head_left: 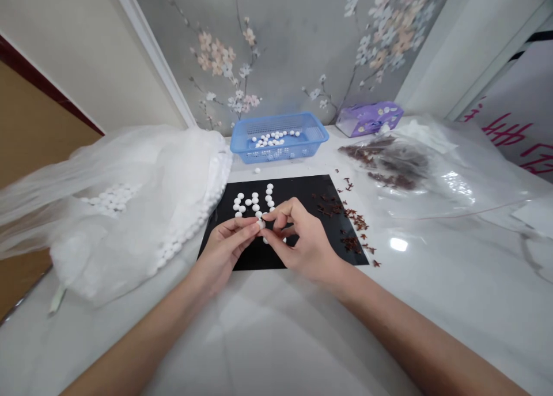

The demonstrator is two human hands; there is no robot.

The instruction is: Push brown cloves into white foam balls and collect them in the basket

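Observation:
My left hand [230, 243] pinches a small white ball [261, 224] between thumb and fingertips, above a black mat [254, 259]. My right hand [300, 234] is closed close against the same ball, thumb and forefinger drawn together. Whatever lies between those right fingertips is too small to make out. Around both hands, more white balls [255, 200] sit on the mat in short rows, some hidden by my fingers. Small brown star-shaped pieces [352, 245] are scattered over the mat's right side and past its edge.
Behind the mat stands a blue plastic basket [242, 148] with several white balls inside; one loose ball [257, 170] lies before it. A large clear bag of white balls [129, 211] fills the left. At right are a plastic bag of brown pieces [401, 162] and a purple tissue pack [370, 119].

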